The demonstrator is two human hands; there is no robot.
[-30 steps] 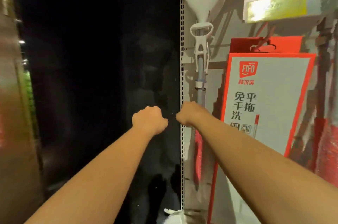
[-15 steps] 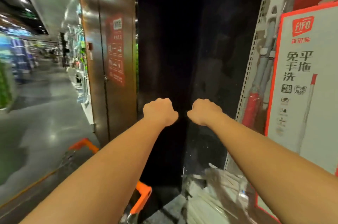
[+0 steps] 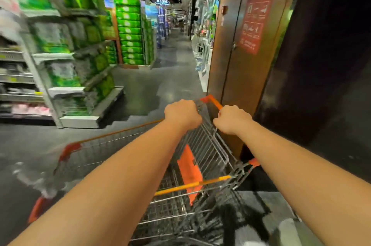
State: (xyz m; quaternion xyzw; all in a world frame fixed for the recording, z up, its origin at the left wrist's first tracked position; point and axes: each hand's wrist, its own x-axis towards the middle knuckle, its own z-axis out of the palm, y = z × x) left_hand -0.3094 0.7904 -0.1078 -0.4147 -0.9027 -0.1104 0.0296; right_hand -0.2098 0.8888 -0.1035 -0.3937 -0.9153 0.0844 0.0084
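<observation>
Your left hand and right hand are both out ahead at 12 o'clock, arms straight, knuckles up and fingers curled tight under into fists; nothing shows inside either fist, and though they overlap the far wire of the shopping cart, you cannot tell from here whether they touch it. The cart sits below your arms, its basket running from 9 o'clock round to 4 o'clock, with the yellow-orange handle bar nearest you at 5 o'clock and an orange seat flap just beyond it.

Expect a stiff steel-wire frame with no give; it looks unloaded, so it should roll lightly and swing easily at the front. Take the handle bar, one hand toward each end, palms down; the smooth bar is the place, since thin wire bites the fingers and steers poorly.

Mind the brown pillar with its red notice at 1 o'clock, close to the cart's right side; the shelves of green packs stand well apart at 10 o'clock, across the glossy floor.
</observation>
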